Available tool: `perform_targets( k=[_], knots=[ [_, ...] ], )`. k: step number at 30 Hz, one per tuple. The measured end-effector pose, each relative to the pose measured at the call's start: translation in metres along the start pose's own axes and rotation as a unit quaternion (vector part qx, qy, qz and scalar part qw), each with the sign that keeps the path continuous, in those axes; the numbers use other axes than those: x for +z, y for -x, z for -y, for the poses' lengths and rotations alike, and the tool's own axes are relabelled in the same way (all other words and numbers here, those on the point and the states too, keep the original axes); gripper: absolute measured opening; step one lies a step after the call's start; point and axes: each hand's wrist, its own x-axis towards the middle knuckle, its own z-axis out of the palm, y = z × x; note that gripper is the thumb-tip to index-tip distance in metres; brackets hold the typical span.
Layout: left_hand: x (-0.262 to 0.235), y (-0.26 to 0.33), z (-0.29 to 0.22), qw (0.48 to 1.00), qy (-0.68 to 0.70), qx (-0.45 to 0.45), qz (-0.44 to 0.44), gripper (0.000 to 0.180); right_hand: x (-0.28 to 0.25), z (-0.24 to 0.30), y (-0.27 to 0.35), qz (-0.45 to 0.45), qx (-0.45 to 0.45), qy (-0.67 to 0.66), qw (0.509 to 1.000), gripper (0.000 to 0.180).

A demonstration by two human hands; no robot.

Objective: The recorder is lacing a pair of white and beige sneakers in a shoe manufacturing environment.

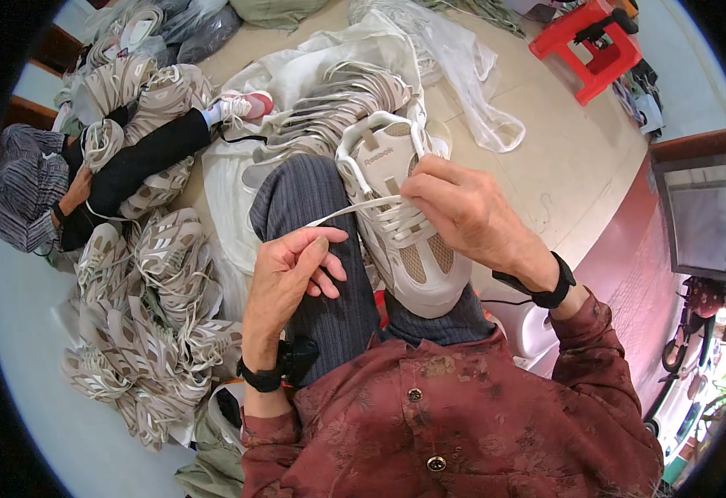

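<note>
A beige and white sneaker (425, 278) rests on my lap, toe toward me, with mesh panels and a partly laced front. From its eyelets a flat whitish shoelace (353, 208) stretches left across my knee. My right hand (475, 207) is closed at the shoe's upper right side, fingertips pinching the lace beside the eyelets; the exact grip is partly hidden. My left hand (290, 264) is by my left knee, thumb against the curled index finger, where the lace's other stretch runs in behind the fingers.
Piled sneakers (143, 332) lie at the left. A row of shoe uppers (338, 108) sits on white plastic (234, 224) ahead. A co-worker (31, 187) handles a shoe at the far left. A red stool (587, 50) stands at the far right, and a plastic bag (487, 108) lies on the tiles.
</note>
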Motion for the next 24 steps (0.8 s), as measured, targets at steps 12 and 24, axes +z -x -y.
perform_targets(
  k=[12,24],
  knots=[
    [-0.001,0.002,-0.001,1.0,0.018,0.0,-0.001,0.031,0.008,0.014,0.011,0.046,0.012,0.023,0.999,0.011],
    [-0.003,0.001,0.004,0.999,0.034,-0.001,-0.001,0.03,-0.012,0.033,0.051,0.029,0.144,0.186,0.971,0.012]
  ],
)
